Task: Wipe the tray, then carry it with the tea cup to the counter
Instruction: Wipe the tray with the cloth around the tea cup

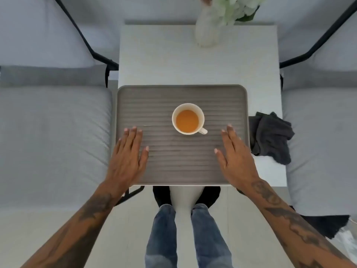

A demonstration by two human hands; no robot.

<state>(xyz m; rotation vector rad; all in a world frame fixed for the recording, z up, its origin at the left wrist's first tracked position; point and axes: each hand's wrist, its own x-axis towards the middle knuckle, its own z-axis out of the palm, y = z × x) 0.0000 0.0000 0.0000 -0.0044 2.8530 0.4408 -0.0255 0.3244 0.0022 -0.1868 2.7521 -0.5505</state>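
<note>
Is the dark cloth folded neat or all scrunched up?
Scrunched up. The dark grey cloth lies in a crumpled, bunched heap on the white table, right of the tray.

- A grey rectangular ribbed tray (181,97) is set on the near end of a white rectangular table (173,60).
- A white ceramic cup of orange-brown tea (187,118) is placed at the tray's centre, handle turned to the near right.
- The left hand (126,159) and right hand (234,157) are spread flat, fingers extended, over the tray's near corners.
- A crumpled dark grey cloth (270,137) is seen just right of the tray.
- A white vase of pale flowers (208,29) is seen beyond the tray.
</note>
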